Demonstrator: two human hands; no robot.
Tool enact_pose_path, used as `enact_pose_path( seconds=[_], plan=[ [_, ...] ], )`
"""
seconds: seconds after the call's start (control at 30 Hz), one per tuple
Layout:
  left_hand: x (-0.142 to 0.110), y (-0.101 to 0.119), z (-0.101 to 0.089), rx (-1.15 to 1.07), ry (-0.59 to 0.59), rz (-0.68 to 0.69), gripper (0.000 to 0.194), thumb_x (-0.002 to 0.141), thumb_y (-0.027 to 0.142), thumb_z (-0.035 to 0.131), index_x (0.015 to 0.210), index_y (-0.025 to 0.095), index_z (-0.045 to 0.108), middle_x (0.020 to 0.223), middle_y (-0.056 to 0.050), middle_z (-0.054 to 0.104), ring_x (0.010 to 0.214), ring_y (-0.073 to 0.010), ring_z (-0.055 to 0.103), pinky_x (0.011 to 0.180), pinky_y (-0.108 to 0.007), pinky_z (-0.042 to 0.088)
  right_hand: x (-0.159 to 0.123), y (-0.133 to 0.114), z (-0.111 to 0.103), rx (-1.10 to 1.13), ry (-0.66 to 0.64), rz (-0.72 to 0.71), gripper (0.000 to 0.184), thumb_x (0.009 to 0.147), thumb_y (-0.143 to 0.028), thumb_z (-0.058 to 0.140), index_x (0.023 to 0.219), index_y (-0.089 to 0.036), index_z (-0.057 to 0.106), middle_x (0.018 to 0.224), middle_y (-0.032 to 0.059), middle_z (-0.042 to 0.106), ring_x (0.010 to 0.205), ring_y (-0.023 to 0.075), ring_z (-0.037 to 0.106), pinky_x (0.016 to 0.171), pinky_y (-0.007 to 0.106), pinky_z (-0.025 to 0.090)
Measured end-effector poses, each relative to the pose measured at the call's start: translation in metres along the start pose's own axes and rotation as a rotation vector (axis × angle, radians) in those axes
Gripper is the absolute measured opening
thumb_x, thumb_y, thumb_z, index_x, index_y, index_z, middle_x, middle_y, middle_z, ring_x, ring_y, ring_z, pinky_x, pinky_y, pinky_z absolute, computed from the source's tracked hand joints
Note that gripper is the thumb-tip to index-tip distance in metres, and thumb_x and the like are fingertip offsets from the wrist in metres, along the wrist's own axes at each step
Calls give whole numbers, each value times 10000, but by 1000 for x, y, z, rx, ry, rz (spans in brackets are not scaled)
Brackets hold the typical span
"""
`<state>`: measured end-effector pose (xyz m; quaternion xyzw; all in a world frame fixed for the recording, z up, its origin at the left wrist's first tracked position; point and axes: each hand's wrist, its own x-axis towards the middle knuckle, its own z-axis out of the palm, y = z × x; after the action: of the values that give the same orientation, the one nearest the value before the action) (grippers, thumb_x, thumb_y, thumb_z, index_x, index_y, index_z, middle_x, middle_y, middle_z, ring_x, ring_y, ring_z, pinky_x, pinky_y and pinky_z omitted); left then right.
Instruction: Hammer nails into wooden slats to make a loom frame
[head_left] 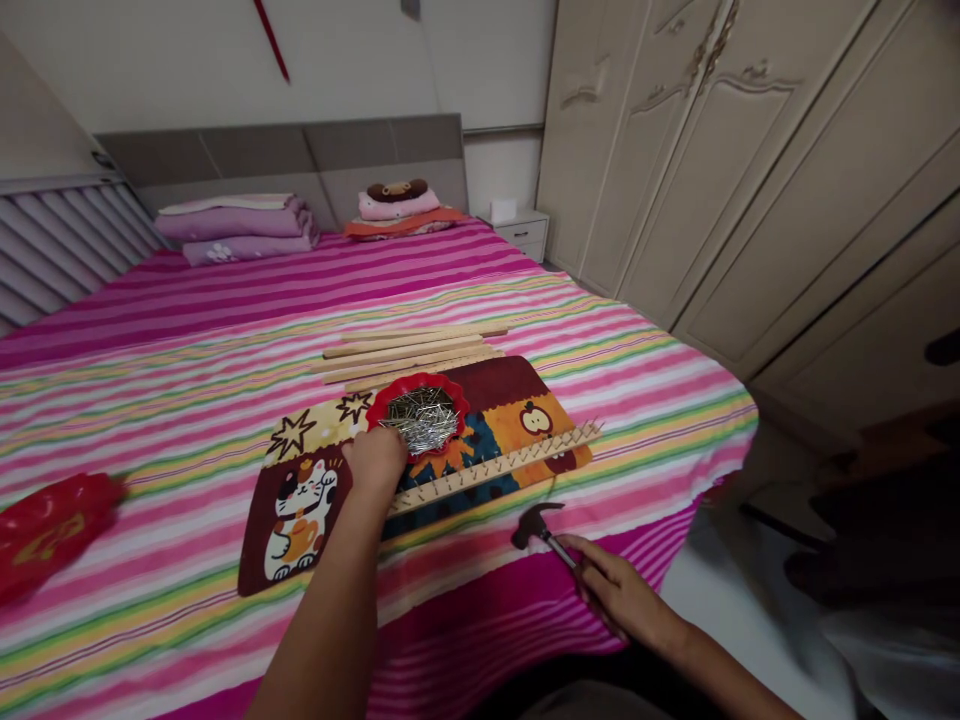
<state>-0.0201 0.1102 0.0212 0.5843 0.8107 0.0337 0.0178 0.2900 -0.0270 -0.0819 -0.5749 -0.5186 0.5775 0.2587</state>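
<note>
My right hand (619, 590) is closed around the handle of a claw hammer (541, 525), held low over the front of the bed. At the near left rim of a red scalloped bowl (457, 393) is my left hand (377, 460), its fingers curled. What they hold, if anything, is hidden. A heap of silvery nails (427, 418) fills the bowl. Just in front of it lies a long wooden strip (499, 466) with a row of nails sticking up from it. Bowl and strip rest on a patterned mat (259, 525) with a cat figure.
Several bare wooden strips (409, 350) lie behind the bowl on the striped bed (187, 480). A red plastic item (56, 530) is at the far left. Folded bedding (247, 228) sits by the headboard (225, 160). Wardrobes (675, 150) line the right side.
</note>
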Motion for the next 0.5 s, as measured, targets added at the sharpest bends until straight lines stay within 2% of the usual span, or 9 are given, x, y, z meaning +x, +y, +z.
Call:
enact_pose_path(
  seconds=[0.07, 0.13, 0.27, 0.4, 0.5],
  plan=[
    [3, 0, -4, -2, -42, -7, 213, 750, 221, 508, 752, 202, 720, 867, -132, 705, 921, -318, 620, 787, -432, 393, 0, -1, 0, 16, -4, 18, 635, 779, -425, 426, 1335, -125, 496, 514, -86, 448, 349, 81, 344, 346, 182, 237],
    [4, -6, -6, -108, -74, 8, 177, 740, 239, 531, 716, 204, 703, 817, -99, 705, 869, -283, 626, 767, -393, 396, 1, -1, 1, 31, -7, 35, 645, 770, -438, 435, 1332, -127, 495, 509, -87, 454, 342, 78, 336, 338, 178, 228],
    [-7, -26, -10, -620, -86, 3, 175, 697, 356, 588, 702, 203, 672, 659, -18, 658, 664, -183, 581, 643, -294, 396, 1, -4, 2, 57, -8, 62, 654, 754, -461, 452, 1323, -141, 500, 491, -91, 448, 335, 78, 331, 335, 174, 224],
    [-34, -43, -18, -1160, -11, -91, 331, 555, 452, 694, 723, 169, 658, 665, -5, 648, 613, -138, 548, 620, -265, 415, -1, -7, 1, 74, -13, 84, 692, 743, -489, 463, 1335, -132, 482, 474, -98, 426, 329, 80, 328, 338, 180, 228],
    [-56, -52, -20, -1370, 74, -204, 384, 465, 422, 749, 716, 155, 635, 635, 6, 631, 602, -123, 549, 623, -255, 431, -3, -8, 1, 74, -13, 97, 700, 736, -497, 468, 1342, -148, 472, 498, -96, 438, 329, 77, 338, 340, 185, 237]
  ],
)
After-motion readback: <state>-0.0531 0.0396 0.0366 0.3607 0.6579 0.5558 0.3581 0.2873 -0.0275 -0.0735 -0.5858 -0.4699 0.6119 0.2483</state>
